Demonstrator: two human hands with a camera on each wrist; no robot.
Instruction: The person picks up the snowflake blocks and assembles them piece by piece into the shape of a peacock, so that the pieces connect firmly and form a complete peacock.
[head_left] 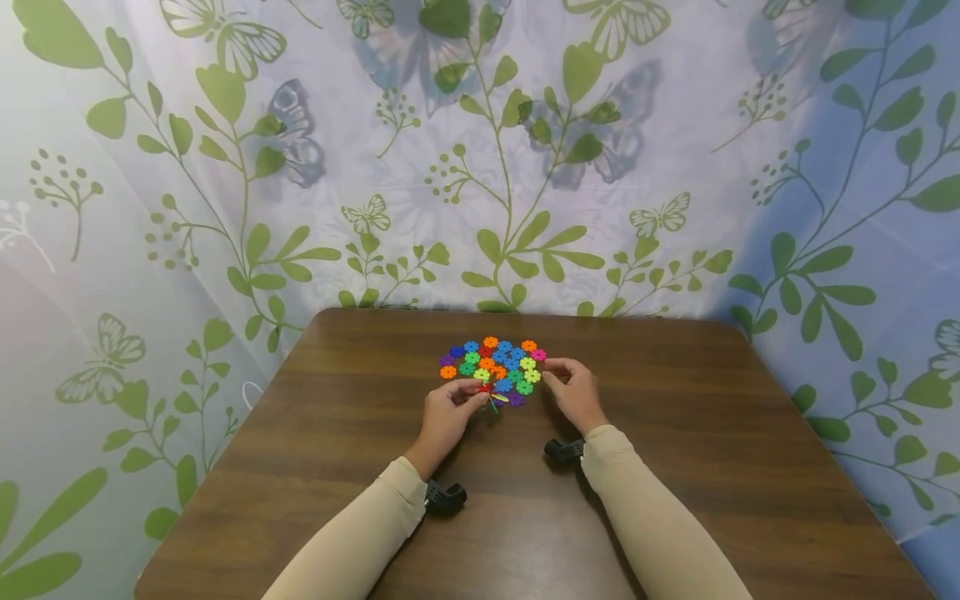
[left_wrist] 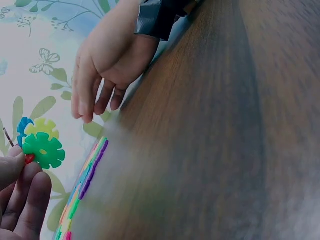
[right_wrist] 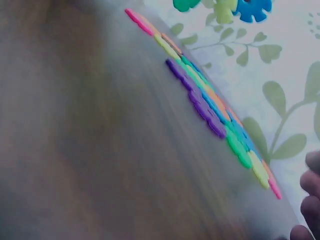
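So the thing to look at here is the gap between the little cluster (head_left: 485,388) and the free hand. The left hand (head_left: 447,414) pinches that cluster between thumb and fingers, by a red piece (left_wrist: 29,159) at its base. A green disc (left_wrist: 50,156), a yellow disc (left_wrist: 46,126) and a blue disc (left_wrist: 22,129) fan out from there, so it sticks out past the left hand's fingertips, toward the right hand's side. It's held up off the table (head_left: 352,417). No real long axis, tbh: the discs splay different ways, and the green one shows its flat face to the left wrist camera.

The right hand (head_left: 576,393) has nothing in it that shows, fingers loosely bent, just hanging there. It sits well to the right of the cluster, so the left hand is obviously the near one for that.

The loose discs (head_left: 499,372) are a different story. They lie flat on the table, spread between the hands and a bit beyond them. The right hand's fingertips are just beside the right edge of the spread, nearest a pink disc (head_left: 538,355); whether they touch it, can't tell. The left hand is at the front-left edge, cluster over the near rim, with a purple disc (head_left: 516,401) just to the right of it.
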